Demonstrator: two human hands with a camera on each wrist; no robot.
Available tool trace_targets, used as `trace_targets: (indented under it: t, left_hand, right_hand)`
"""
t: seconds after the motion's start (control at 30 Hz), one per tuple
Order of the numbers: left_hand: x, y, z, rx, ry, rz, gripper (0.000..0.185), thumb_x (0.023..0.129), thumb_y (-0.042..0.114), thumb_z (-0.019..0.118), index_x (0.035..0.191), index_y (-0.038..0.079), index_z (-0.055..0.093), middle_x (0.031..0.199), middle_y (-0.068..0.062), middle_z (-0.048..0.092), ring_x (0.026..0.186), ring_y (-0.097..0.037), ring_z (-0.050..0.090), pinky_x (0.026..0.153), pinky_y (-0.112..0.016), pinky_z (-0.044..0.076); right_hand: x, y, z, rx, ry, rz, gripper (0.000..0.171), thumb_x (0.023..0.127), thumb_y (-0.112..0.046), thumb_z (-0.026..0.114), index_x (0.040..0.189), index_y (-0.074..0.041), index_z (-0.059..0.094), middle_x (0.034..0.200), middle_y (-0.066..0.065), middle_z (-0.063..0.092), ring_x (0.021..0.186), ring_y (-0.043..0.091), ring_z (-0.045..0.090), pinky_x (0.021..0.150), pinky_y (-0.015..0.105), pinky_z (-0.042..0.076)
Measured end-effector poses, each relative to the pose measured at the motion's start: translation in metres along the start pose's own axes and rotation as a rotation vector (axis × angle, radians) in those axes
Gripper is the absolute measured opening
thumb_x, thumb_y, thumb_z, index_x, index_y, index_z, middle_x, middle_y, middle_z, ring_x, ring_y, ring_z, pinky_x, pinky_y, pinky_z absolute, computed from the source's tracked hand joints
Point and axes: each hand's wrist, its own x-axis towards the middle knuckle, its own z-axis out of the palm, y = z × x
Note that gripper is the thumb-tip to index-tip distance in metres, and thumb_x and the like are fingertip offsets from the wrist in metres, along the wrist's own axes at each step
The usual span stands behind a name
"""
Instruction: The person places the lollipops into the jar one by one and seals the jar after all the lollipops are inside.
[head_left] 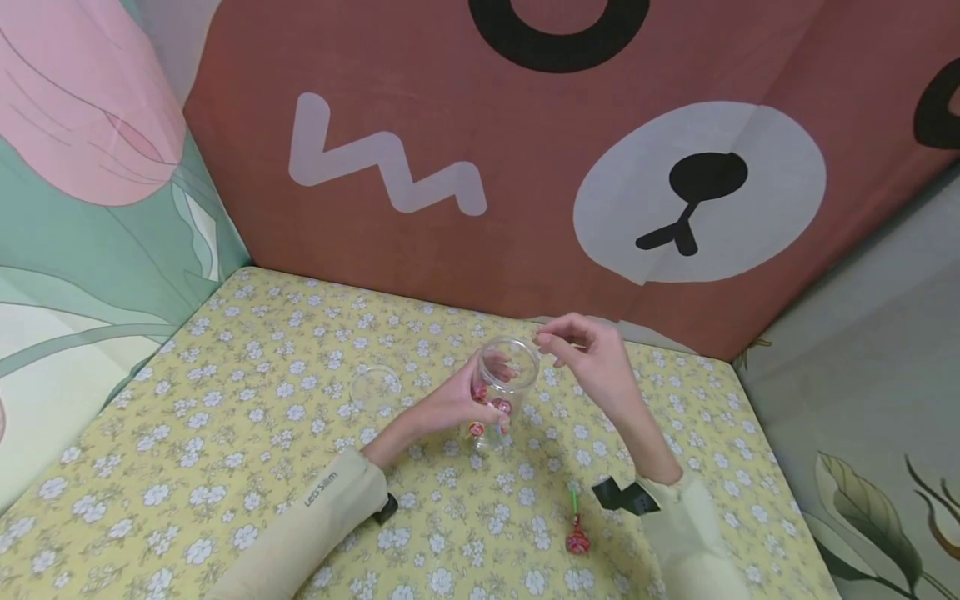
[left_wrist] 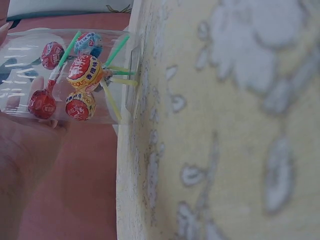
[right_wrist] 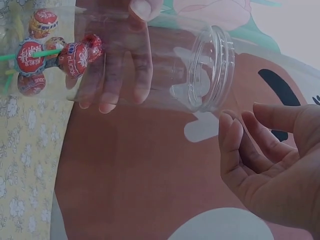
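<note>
My left hand (head_left: 450, 404) grips a clear plastic jar (head_left: 521, 398) around its side, mouth up and uncapped. Its base is at or just above the flowered cloth; I cannot tell which. Several wrapped lollipops (left_wrist: 85, 72) lie in the lower part, red, orange and blue, with green and yellow sticks. Beside the jar's rim (right_wrist: 224, 70) is my right hand (head_left: 596, 362), fingers loosely bent and nothing visible between them. On the cloth, nearer to me and to the right, lies one red lollipop (head_left: 577, 542) with a green stick.
A clear round lid (head_left: 377, 388) lies flat to the left of the jar. The table's yellow flowered cloth (head_left: 225, 467) runs back to a brown printed curtain (head_left: 435, 250). Other printed hangings (head_left: 82, 233) stand along the sides.
</note>
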Motion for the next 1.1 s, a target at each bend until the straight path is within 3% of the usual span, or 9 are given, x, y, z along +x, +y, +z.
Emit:
trace_targets:
  t: [0.63,0.87,1.1]
  left_hand:
    - [0.001,-0.002,-0.001,0.023,-0.003,0.004,0.092,0.077,0.005,0.077,0.155,0.019,0.033,0.144,-0.008,0.052,0.133,-0.023,0.051,0.104,-0.044,0.049]
    - [0.001,0.0,0.0,0.031,0.0,-0.014,0.091,0.075,0.001,0.074,0.154,0.02,0.034,0.144,-0.007,0.052,0.132,-0.022,0.051,0.103,-0.045,0.05]
    - [0.001,-0.001,-0.001,0.046,0.0,-0.007,0.092,0.073,0.002,0.076,0.153,0.02,0.035,0.143,-0.005,0.053,0.132,-0.021,0.051,0.106,-0.045,0.047]
  right_hand:
    - [-0.005,0.007,-0.007,-0.02,-0.037,0.032,0.011,0.1,-0.008,0.069,0.101,0.001,0.075,0.096,0.013,0.074,0.085,0.027,0.07,0.068,0.029,0.058]
    - [-0.009,0.01,-0.012,-0.059,-0.06,0.058,0.013,0.101,-0.011,0.068,0.103,0.0,0.075,0.097,0.013,0.074,0.082,0.014,0.068,0.069,0.027,0.056]
    - [-0.015,0.012,-0.015,-0.056,-0.08,0.1,0.013,0.101,-0.013,0.068,0.102,-0.002,0.075,0.098,0.015,0.073,0.083,0.014,0.067,0.07,0.028,0.057]
